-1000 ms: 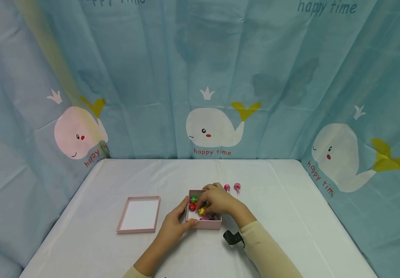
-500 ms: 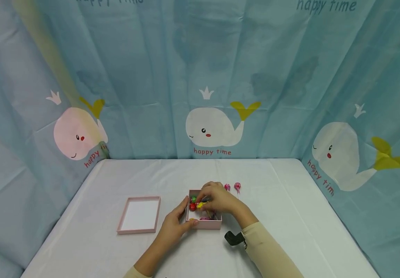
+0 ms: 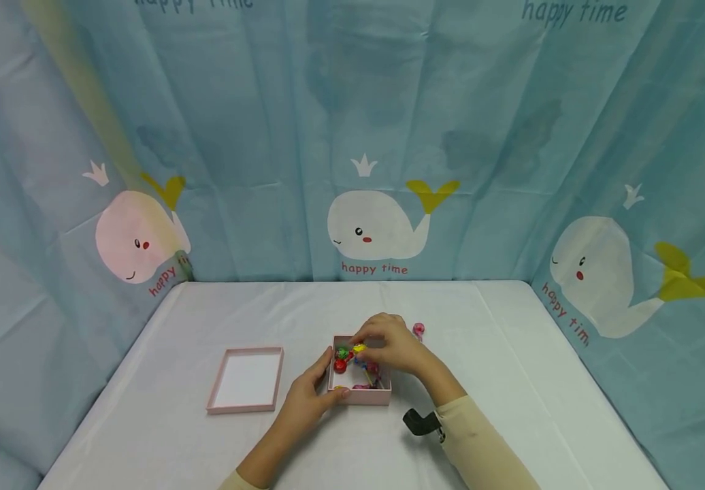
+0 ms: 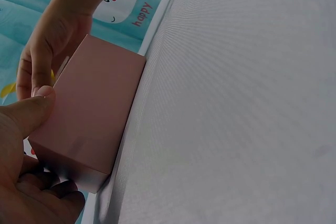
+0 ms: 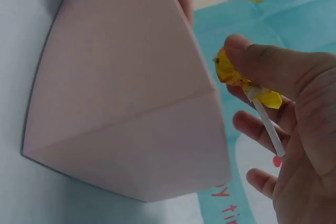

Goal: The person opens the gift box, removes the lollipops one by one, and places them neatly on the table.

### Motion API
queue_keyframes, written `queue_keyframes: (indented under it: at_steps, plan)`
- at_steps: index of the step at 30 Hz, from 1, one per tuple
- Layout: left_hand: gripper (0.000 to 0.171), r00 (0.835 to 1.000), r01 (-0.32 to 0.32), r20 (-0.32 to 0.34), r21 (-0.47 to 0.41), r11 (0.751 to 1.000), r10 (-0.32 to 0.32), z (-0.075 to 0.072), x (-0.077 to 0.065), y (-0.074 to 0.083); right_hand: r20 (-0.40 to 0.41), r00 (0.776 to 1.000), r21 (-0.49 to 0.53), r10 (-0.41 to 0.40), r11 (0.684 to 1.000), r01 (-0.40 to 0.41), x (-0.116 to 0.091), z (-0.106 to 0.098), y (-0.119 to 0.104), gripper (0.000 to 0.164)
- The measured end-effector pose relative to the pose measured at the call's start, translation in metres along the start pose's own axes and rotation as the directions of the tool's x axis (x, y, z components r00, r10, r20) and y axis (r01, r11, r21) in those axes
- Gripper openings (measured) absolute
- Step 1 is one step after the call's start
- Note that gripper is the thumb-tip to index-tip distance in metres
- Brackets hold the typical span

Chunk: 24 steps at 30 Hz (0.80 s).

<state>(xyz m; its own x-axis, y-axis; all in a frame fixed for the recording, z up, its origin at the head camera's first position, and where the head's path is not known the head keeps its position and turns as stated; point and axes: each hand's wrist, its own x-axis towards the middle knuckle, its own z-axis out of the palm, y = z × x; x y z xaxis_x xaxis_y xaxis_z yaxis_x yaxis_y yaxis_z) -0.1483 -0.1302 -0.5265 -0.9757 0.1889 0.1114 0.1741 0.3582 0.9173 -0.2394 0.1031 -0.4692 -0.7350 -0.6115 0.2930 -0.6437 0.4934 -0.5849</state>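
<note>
A pink open-topped box stands on the table with several wrapped lollipops inside, among them a red one and a green one. My left hand grips the box's left side, its thumb at the front rim. Above the box, my right hand pinches a yellow-wrapped lollipop between thumb and fingers. Its white stick points down across the palm in the right wrist view. The right hand hides part of the box's far right corner in the head view.
A shallow pink box lid with a white inside lies to the left of the box. One pink lollipop lies on the white tablecloth behind the right hand. A blue whale-print curtain surrounds the table.
My right hand has lifted the yellow lollipop up and away from the box's floor. It now covers one of the two pink lollipops behind the box. The left hand has stayed put.
</note>
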Motion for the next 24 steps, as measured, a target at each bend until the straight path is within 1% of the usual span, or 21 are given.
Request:
queue_keyframes:
  at_steps: [5,7,10,13,18,24]
  plan:
    - [0.092,1.000,0.025,-0.003,-0.003,1.000,-0.025,0.001,0.000,0.000,-0.060,0.998,-0.012,0.008,1.000,-0.009,-0.007,-0.007,0.000,0.029]
    - [0.093,1.000,0.029,-0.004,-0.004,1.000,-0.029,0.001,0.000,0.001,-0.083,0.996,-0.012,0.030,0.999,-0.031,-0.011,-0.010,0.000,0.030]
    - [0.093,0.999,0.032,-0.007,-0.008,0.999,-0.032,0.002,0.000,0.001,-0.113,0.991,-0.001,0.070,0.998,-0.071,-0.016,-0.015,0.002,0.026]
    - [0.093,0.999,0.037,-0.006,-0.013,0.999,-0.037,0.003,0.000,0.001,-0.140,0.984,0.003,0.107,0.994,-0.108,-0.022,-0.020,0.006,0.023]
    - [0.094,0.999,0.033,-0.003,-0.019,0.999,-0.033,0.002,0.000,0.001,-0.188,0.973,0.021,0.135,0.991,-0.133,-0.034,-0.033,0.015,0.024]
    - [0.096,0.999,0.035,-0.006,-0.016,0.999,-0.035,0.001,0.000,0.001,-0.256,0.956,-0.019,0.145,0.988,-0.155,-0.052,-0.051,0.027,0.024]
